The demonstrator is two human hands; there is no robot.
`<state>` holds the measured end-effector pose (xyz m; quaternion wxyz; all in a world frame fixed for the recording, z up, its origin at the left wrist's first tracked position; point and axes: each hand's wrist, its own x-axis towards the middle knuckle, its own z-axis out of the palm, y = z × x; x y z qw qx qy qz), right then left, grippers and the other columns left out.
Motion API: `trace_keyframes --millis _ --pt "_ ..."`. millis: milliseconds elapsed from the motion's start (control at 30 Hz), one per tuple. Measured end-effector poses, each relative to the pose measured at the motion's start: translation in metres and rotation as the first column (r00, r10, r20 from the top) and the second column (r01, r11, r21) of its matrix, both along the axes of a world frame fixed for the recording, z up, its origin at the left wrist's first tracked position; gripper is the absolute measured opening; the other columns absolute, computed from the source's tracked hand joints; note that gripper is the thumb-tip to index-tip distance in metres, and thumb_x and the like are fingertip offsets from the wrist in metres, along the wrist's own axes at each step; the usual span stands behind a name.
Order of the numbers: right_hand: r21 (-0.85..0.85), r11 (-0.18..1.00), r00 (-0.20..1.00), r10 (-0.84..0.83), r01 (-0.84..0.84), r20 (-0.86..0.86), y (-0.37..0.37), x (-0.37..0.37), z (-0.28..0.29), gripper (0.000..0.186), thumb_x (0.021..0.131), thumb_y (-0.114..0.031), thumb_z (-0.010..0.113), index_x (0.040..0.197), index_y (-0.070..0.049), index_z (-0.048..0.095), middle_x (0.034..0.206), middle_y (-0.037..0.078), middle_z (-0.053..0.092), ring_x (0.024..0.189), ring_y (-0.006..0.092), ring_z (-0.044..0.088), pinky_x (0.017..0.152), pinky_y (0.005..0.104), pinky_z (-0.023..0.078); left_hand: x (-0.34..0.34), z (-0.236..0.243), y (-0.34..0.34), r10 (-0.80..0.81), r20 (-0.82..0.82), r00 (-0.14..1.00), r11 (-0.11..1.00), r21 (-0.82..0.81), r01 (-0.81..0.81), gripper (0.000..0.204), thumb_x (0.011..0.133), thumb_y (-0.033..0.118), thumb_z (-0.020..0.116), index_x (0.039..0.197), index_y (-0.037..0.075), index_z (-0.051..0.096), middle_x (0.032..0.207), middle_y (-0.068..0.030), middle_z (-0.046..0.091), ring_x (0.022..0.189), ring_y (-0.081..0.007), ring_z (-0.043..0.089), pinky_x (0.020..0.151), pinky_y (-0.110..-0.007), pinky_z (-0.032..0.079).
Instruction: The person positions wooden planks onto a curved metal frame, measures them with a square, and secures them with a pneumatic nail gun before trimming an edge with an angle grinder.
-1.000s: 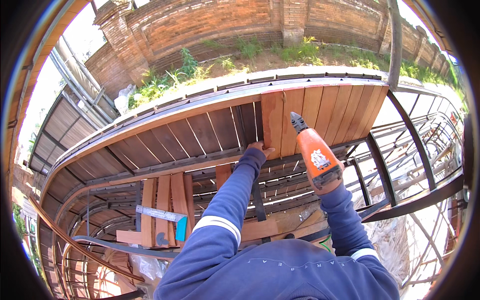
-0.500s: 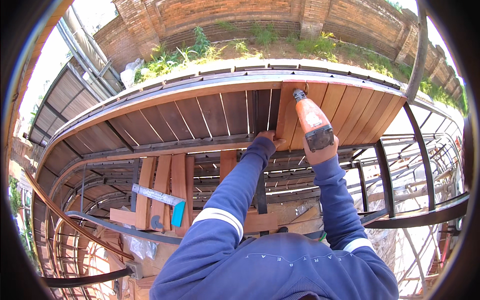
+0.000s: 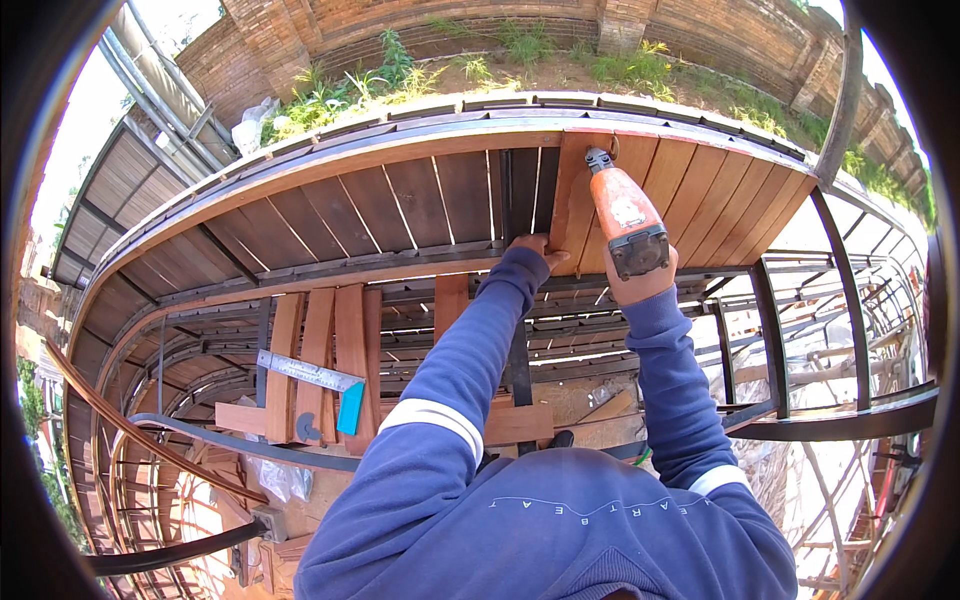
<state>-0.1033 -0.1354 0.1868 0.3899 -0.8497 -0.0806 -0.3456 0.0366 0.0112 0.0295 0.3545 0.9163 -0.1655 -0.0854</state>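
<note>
My right hand point(image 3: 645, 286) is closed round the grip of an orange nail gun point(image 3: 624, 205) with a black end cap. The tool's metal nose rests at the far end of a reddish-brown wooden board point(image 3: 573, 190), close to the far frame edge. At the near end of this board, my left hand point(image 3: 538, 250) grips its corner; some of the fingers are hidden. Right of the board, several similar boards point(image 3: 720, 215) lie side by side in a row. Left of it, the dark slats point(image 3: 380, 205) show with gaps between them.
Loose wooden planks point(image 3: 350, 345) lie at the lower left, with a try square point(image 3: 312, 374) with a turquoise handle across them. Black metal bars point(image 3: 770, 340) stand at the right. A curved rail point(image 3: 250, 455) runs below the planks. Beyond the structure are plants and a brick wall point(image 3: 500, 25).
The view has tilted slightly, so the scene sits a little higher in the picture. Both hands and the nail gun keep their places on the board.
</note>
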Motion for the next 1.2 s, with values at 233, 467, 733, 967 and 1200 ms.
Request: trace_keyframes --millis 233,467,733,967,1200 --pt "0.063 0.998 0.999 0.018 -0.016 -0.037 0.006 -0.002 0.003 0.041 0.072 -0.005 0.076 0.110 0.002 0.063 0.091 0.014 0.071 0.081 0.0257 0.072 0.073 0.0310 0.055 -0.003 0.004 0.000 0.001 0.022 1.000 1.000 0.012 -0.002 0.049 0.079 0.049 0.075 0.100 0.005 0.073 0.097 -0.0190 0.072 0.094 -0.0344 0.069 0.085 -0.041 0.054" --pt "0.053 0.999 1.000 0.006 -0.005 -0.019 0.005 -0.001 -0.001 0.043 0.071 -0.006 0.077 0.111 0.002 0.063 0.090 0.013 0.071 0.080 0.0245 0.072 0.072 0.0306 0.056 -0.002 0.000 0.000 -0.009 0.024 1.000 1.000 0.024 0.008 0.049 0.080 0.049 0.075 0.100 0.005 0.072 0.096 -0.0187 0.072 0.093 -0.0347 0.069 0.083 -0.042 0.054" --pt "0.050 0.999 0.998 0.011 -0.007 -0.063 0.004 0.003 -0.008 0.050 0.071 -0.006 0.076 0.118 0.003 0.061 0.098 0.016 0.070 0.087 0.0297 0.072 0.075 0.0317 0.056 -0.004 -0.009 0.000 -0.022 0.092 0.995 1.000 0.009 0.021 0.043 0.084 0.043 0.072 0.102 0.004 0.070 0.099 -0.0199 0.071 0.096 -0.0358 0.067 0.085 -0.044 0.053" --pt "0.112 0.992 0.998 0.066 -0.065 -0.001 0.003 0.002 -0.007 0.055 0.071 -0.009 0.078 0.122 0.002 0.060 0.098 0.018 0.070 0.090 0.0308 0.072 0.077 0.0334 0.056 -0.009 0.001 -0.001 -0.066 0.105 0.992 0.997 -0.035 0.070 0.039 0.084 0.040 0.072 0.100 0.005 0.069 0.099 -0.0193 0.071 0.097 -0.0372 0.066 0.087 -0.046 0.052" --pt "0.123 0.992 1.000 0.015 -0.016 0.006 0.012 0.004 -0.002 0.060 0.069 -0.019 0.083 0.121 -0.001 0.059 0.098 0.022 0.070 0.092 0.0380 0.069 0.077 0.0382 0.056 0.025 -0.061 0.000 -0.081 0.158 0.984 0.992 0.107 0.064 0.037 0.083 0.038 0.072 0.096 0.003 0.069 0.097 -0.0239 0.069 0.092 -0.0402 0.067 0.083 -0.047 0.054"
